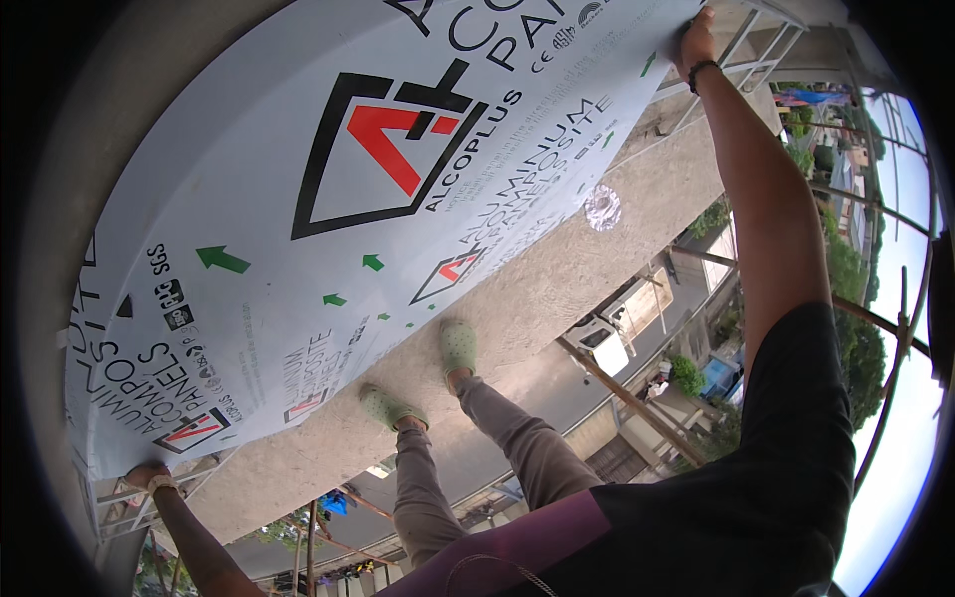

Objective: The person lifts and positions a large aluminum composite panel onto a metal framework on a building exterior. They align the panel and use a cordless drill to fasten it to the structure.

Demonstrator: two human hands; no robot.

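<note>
In the head view, a large, pale sheet (269,308) fills the upper left, spanning the space between the person's two hands along the far side of a concrete ledge (557,274). Its face bears black lettering, black-and-red logos and green arrows. The left hand (149,476) grips the sheet's edge near its lower-left corner; a pale band (160,484) circles that wrist. The right hand (698,45), well apart from it, grips the edge near the upper-right corner, with a dark bracelet (704,74) on the wrist. Some fingertips of both hands are hidden.

Light metal frames (771,50) show just beside the sheet at both ends, close to each hand. On the ledge, a round, shiny silver thing lies (603,208) near the sheet's long edge, towards the right hand; what it is cannot be told. Two green clogs (459,345) on the person's feet stand on the ledge, just beside that same edge, below grey trousers (522,428). Past the ledge's outer edge, brown poles (637,403) cross the view, with a white vehicle (602,346) on the road (477,448) far below and trees farther off.
</note>
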